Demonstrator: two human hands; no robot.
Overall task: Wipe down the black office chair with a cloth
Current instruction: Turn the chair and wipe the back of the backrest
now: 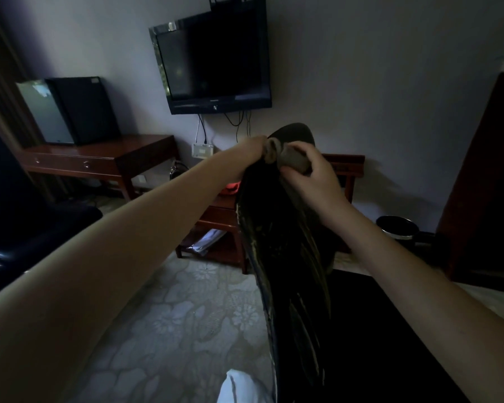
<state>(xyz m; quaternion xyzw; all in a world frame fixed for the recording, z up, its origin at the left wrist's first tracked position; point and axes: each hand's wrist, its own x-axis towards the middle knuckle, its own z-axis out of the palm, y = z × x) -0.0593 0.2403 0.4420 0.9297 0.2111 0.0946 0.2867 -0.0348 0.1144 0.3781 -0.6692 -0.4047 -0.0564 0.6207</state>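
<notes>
The black office chair's backrest (285, 242) rises edge-on in the middle of the view, worn and streaked along its rim. A small grey-beige cloth (285, 157) is bunched at the top of the backrest. My left hand (252, 151) grips the cloth's left end against the chair's top edge. My right hand (310, 173) pinches the cloth's right end from the other side. Both arms reach forward from the lower corners. The chair's seat and base are hidden in the dark below.
A wall-mounted television (213, 59) hangs ahead. A wooden desk (99, 159) with a small black fridge (79, 110) stands left, a low wooden table (218, 219) behind the chair. A dark bin (396, 226) sits right. Patterned carpet (186, 309) lies below, a dark armchair (18, 216) at far left.
</notes>
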